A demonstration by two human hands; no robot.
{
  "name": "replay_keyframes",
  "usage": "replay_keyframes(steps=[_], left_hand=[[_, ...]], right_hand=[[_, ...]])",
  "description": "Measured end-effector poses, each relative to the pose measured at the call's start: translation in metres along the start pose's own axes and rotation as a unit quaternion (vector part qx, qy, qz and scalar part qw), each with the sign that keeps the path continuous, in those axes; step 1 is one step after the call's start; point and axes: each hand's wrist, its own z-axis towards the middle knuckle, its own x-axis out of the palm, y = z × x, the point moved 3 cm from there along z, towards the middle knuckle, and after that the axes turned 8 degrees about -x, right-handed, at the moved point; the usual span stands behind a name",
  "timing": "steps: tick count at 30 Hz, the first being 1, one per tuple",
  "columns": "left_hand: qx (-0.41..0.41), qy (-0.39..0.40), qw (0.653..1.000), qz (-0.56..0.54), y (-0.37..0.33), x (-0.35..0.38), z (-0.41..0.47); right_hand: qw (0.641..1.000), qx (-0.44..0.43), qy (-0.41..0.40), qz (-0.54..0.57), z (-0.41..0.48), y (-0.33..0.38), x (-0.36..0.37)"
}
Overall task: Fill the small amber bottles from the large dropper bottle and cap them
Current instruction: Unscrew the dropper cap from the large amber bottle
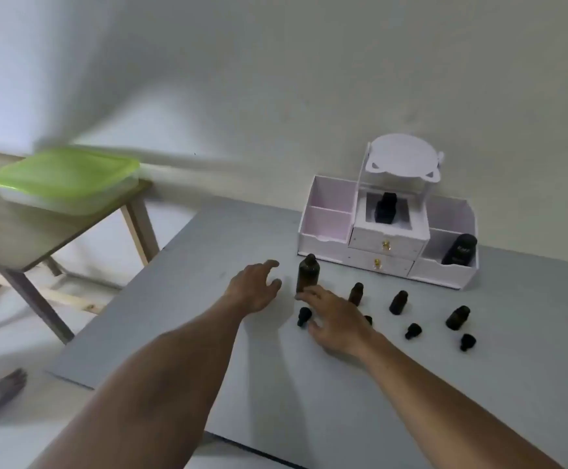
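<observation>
A large amber bottle stands upright on the grey table. My left hand hovers just left of it, fingers apart, holding nothing. My right hand is spread low over the table in front of the bottle, fingertips close to its base, empty. Three small amber bottles stand to the right, uncapped: one right behind my right hand, one, and one. Black caps lie in front of them: one by my right thumb, one, one; another is half hidden by my right hand.
A white and pink organiser with two small drawers stands against the wall, holding a dark bottle in the middle and a black bottle on the right. A wooden side table with a green-lidded box stands left. A person's foot is on the floor.
</observation>
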Motion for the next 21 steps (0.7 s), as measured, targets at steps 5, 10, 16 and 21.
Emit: replay_keyframes(steps=[5,10,16,21], left_hand=[[0.011,-0.023,1.0,0.009,0.01,0.017,0.011],[-0.005,-0.06,0.995,-0.076,0.01,0.027,0.007],[0.003,-0.079,0.93,-0.36,-0.017,0.04,0.007],[0.046,-0.043,0.882,-0.466,-0.024,0.053,0.013]], right_hand=[[0.995,-0.043,-0.077,-0.056,0.007,-0.002,0.033],[0.985,-0.047,-0.147,-0.07,0.002,-0.006,0.052],[0.974,-0.036,-0.224,0.009,-0.005,-0.012,0.054],[0.955,-0.068,-0.281,0.057,-0.009,-0.015,0.056]])
